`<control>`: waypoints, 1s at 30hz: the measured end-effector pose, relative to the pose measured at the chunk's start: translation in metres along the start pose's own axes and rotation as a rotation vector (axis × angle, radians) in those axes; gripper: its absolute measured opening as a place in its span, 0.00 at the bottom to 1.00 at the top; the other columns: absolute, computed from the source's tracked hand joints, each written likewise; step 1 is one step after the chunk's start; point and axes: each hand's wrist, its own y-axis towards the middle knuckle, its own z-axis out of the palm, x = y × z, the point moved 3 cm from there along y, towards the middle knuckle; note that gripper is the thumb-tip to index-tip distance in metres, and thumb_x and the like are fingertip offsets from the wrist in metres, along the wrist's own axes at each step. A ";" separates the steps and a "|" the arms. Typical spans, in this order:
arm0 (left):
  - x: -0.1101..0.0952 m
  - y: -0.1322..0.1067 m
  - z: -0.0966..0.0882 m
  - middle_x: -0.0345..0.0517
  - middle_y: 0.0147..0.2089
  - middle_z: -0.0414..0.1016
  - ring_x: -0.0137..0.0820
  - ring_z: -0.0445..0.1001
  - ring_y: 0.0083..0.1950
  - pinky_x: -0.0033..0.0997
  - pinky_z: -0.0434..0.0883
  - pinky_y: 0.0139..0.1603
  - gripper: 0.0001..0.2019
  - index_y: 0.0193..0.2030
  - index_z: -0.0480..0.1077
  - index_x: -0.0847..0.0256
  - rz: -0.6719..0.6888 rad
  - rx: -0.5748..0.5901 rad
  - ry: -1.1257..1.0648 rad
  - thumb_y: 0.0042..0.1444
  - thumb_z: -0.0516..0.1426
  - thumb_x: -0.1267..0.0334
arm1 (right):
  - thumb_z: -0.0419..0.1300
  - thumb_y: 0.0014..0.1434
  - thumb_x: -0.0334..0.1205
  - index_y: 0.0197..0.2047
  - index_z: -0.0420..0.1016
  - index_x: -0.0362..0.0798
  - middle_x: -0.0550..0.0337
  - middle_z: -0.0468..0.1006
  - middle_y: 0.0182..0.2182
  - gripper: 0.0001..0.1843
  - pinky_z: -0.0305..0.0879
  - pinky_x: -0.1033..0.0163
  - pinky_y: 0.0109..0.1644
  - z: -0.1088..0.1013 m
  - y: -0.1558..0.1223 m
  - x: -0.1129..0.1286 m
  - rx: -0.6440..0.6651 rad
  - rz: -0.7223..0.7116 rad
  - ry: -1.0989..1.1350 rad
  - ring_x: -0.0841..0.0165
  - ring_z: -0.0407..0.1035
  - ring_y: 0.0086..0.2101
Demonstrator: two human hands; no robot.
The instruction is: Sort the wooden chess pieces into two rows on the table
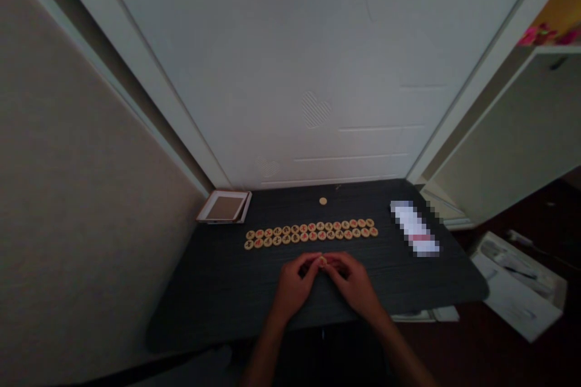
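My left hand [293, 284] and my right hand [354, 278] meet above the near part of the dark table. Their fingertips pinch a small, pale round Chinese chess piece [322, 261] between them, mostly covered by the fingers. Just beyond the hands, Chinese chess pieces lie flat in two long rows, the back row [311, 227] and the front row [313, 236] close together. Red or black characters show on their tops. A single piece [323, 201] lies apart, farther back, with no character visible.
An open shallow box [224, 207] sits at the table's back left corner. On the right lies a blurred-out pale oblong object [415, 228]. A white panel [290, 72] rises behind the table [213, 296]. An open white box [517, 284] stands lower right, beyond the table edge.
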 end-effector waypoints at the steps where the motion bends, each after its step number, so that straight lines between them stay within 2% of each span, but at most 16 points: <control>1: 0.000 0.000 -0.001 0.44 0.45 0.84 0.36 0.81 0.45 0.33 0.75 0.48 0.11 0.47 0.79 0.55 0.003 0.004 -0.001 0.63 0.58 0.57 | 0.62 0.64 0.50 0.49 0.79 0.53 0.56 0.81 0.42 0.14 0.75 0.57 0.49 0.000 0.000 0.000 -0.005 -0.005 -0.009 0.62 0.78 0.42; 7: -0.002 0.000 -0.003 0.44 0.49 0.83 0.36 0.80 0.48 0.33 0.74 0.52 0.11 0.49 0.79 0.54 0.027 0.012 -0.009 0.64 0.57 0.58 | 0.62 0.64 0.47 0.49 0.79 0.54 0.56 0.82 0.42 0.13 0.75 0.57 0.49 0.001 0.000 -0.005 -0.024 -0.018 -0.038 0.62 0.78 0.41; 15: -0.005 -0.002 -0.002 0.44 0.46 0.83 0.34 0.80 0.42 0.32 0.75 0.45 0.13 0.53 0.76 0.53 0.054 0.045 0.025 0.63 0.59 0.58 | 0.62 0.64 0.47 0.51 0.78 0.54 0.57 0.83 0.44 0.14 0.75 0.57 0.50 0.002 -0.001 -0.006 -0.012 0.012 -0.033 0.61 0.78 0.42; 26: 0.003 0.000 0.000 0.44 0.40 0.83 0.34 0.81 0.40 0.32 0.76 0.44 0.09 0.44 0.76 0.56 0.003 -0.018 -0.043 0.62 0.60 0.56 | 0.58 0.67 0.48 0.49 0.79 0.53 0.56 0.84 0.42 0.13 0.76 0.58 0.48 0.006 -0.001 -0.007 0.013 0.007 -0.057 0.62 0.79 0.40; 30: 0.006 0.000 -0.003 0.46 0.40 0.84 0.36 0.83 0.40 0.34 0.78 0.44 0.10 0.44 0.76 0.58 -0.021 -0.056 -0.126 0.61 0.61 0.55 | 0.58 0.67 0.49 0.49 0.78 0.51 0.54 0.83 0.42 0.14 0.76 0.57 0.47 0.000 0.001 0.000 -0.096 -0.006 -0.062 0.62 0.79 0.39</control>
